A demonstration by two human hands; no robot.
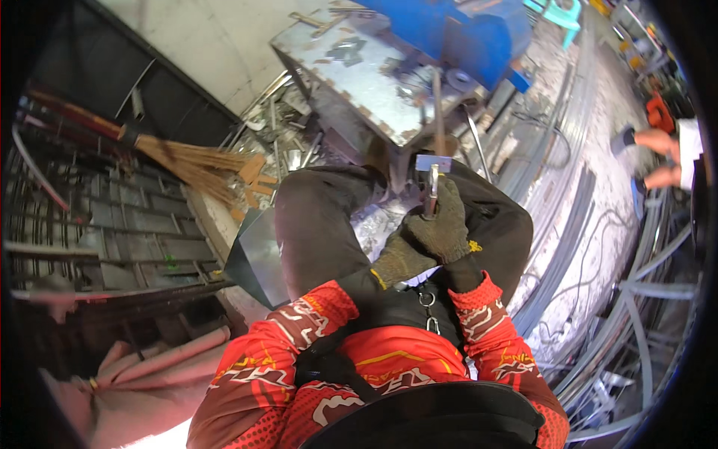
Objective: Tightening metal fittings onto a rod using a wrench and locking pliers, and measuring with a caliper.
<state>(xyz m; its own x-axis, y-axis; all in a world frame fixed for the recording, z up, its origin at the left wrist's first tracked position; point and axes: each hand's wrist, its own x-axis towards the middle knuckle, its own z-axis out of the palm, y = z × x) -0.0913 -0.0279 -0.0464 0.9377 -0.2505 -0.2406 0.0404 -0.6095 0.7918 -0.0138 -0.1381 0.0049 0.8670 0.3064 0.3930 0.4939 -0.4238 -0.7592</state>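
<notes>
Both my hands are in greyish-olive knit gloves with yellow cuff edges, close together between my knees. My right hand is closed around the handle of a silver pliers-like tool, which points away from me. At the tool's far end is a small flat bluish-grey metal plate. Lower and to the left, my left hand lies against the right one. Its fingers are mostly hidden behind the right glove, so their grip does not show.
A metal worktable with scraps on it stands ahead, beside a blue metal housing. Long metal bars lie along the right. A straw broom and a metal sheet are at the left. Another person's legs show far right.
</notes>
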